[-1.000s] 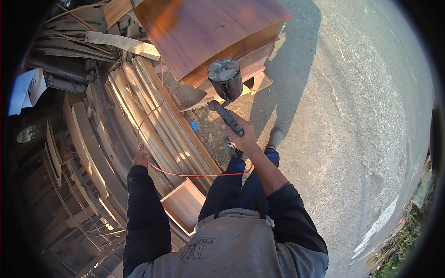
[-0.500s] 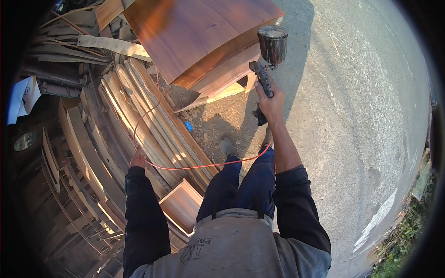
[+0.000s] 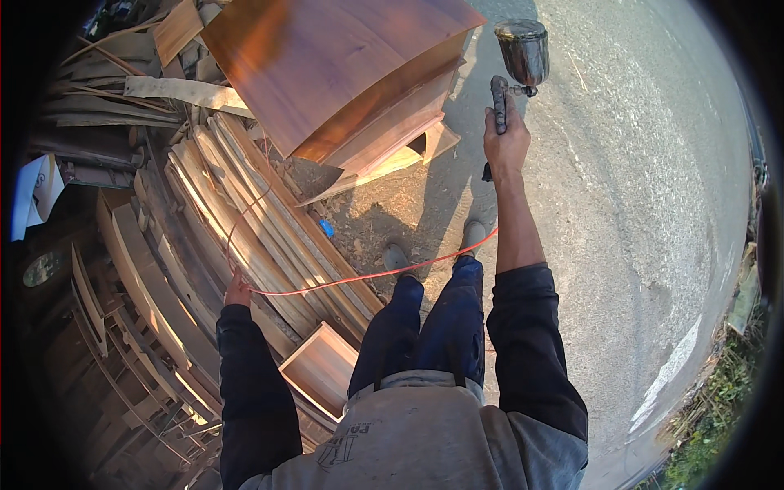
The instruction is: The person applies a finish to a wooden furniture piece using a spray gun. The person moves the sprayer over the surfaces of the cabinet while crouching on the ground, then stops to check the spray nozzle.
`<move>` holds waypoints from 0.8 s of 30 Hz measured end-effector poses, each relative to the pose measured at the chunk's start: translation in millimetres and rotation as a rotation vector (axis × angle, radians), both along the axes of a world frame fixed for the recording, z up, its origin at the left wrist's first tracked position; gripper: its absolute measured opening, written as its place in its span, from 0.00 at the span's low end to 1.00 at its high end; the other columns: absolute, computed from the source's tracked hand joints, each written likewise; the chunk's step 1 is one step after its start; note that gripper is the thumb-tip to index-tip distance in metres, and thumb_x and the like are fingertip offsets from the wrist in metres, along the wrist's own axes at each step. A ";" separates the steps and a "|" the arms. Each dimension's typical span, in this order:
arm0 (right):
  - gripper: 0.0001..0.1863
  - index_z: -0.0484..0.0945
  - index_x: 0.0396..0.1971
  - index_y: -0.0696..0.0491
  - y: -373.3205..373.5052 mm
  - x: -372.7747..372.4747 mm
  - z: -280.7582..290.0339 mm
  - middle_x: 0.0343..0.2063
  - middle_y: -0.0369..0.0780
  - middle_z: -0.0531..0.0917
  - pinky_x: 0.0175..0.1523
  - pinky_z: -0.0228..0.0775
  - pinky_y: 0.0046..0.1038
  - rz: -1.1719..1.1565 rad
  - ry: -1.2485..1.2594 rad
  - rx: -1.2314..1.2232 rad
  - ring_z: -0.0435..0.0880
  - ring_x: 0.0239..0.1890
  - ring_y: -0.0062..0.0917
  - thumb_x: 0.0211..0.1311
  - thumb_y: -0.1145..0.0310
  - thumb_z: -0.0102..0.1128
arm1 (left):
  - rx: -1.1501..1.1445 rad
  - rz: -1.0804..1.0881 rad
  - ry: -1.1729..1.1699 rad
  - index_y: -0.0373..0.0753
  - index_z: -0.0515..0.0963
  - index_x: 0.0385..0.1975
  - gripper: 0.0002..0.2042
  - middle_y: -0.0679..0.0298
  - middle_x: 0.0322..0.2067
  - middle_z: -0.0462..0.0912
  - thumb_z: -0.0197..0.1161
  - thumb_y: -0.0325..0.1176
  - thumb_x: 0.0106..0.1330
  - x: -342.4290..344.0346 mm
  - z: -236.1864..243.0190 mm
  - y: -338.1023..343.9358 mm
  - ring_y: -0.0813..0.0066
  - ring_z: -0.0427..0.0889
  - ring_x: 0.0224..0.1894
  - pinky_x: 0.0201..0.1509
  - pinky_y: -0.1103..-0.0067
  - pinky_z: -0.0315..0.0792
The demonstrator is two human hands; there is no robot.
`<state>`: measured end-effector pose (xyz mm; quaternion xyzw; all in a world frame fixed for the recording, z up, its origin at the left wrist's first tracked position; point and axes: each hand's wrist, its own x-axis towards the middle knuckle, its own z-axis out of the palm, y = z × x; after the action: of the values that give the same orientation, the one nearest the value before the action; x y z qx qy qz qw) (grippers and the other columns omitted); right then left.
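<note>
My right hand (image 3: 508,147) is wrapped round the handle of a dark spray gun (image 3: 499,104), held out at arm's length to the right of a brown wooden cabinet (image 3: 343,65). A dark metal paint cup (image 3: 523,53) sits tilted at the gun's front. Low on the left, my left hand (image 3: 237,290) grips a thin red-orange hose (image 3: 359,280). From there the hose sags across in front of my legs toward my right forearm, which hides its end. Another stretch of it curves up over the stacked boards.
Long wooden boards (image 3: 253,220) lie stacked on the left beside my legs. A shallow wooden drawer-like box (image 3: 321,369) rests near my left knee. Scrap wood (image 3: 114,102) is heaped at the far left. Concrete pavement (image 3: 629,245) stretches to the right, edged by green plants (image 3: 710,433).
My right hand has swung the spray gun to the right, away from the cabinet. The hose has been drawn along with it, and my left hand has shifted slightly down.
</note>
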<state>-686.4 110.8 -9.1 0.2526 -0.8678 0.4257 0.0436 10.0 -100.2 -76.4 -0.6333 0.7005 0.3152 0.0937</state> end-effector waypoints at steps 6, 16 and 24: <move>0.25 0.77 0.59 0.60 7.7 43.9 -0.8 0.35 0.53 0.85 0.39 0.78 0.35 0.106 -0.081 -0.122 0.88 0.33 0.40 0.62 0.71 0.68 | 0.006 0.010 -0.020 0.44 0.62 0.74 0.29 0.55 0.57 0.82 0.51 0.21 0.72 11.4 -2.1 1.0 0.68 0.85 0.42 0.52 0.75 0.78; 0.25 0.78 0.59 0.58 17.4 161.6 -3.6 0.34 0.48 0.87 0.39 0.77 0.28 0.375 -0.420 -0.240 0.88 0.31 0.31 0.61 0.71 0.70 | -0.159 -0.150 -0.010 0.54 0.59 0.76 0.32 0.48 0.47 0.85 0.51 0.26 0.71 28.5 -20.7 -9.2 0.59 0.87 0.45 0.53 0.72 0.77; 0.27 0.77 0.60 0.57 27.6 204.4 -21.2 0.38 0.46 0.87 0.43 0.77 0.26 0.642 -0.737 -0.223 0.88 0.37 0.27 0.60 0.70 0.71 | 0.025 -0.094 -0.134 0.52 0.60 0.76 0.33 0.49 0.64 0.77 0.46 0.19 0.70 31.5 -21.6 -7.9 0.64 0.87 0.46 0.52 0.74 0.78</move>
<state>-482.0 138.5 -30.3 0.3335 -0.6532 0.5687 -0.3724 41.5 -108.0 -98.0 -0.6183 0.7177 0.2759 0.1630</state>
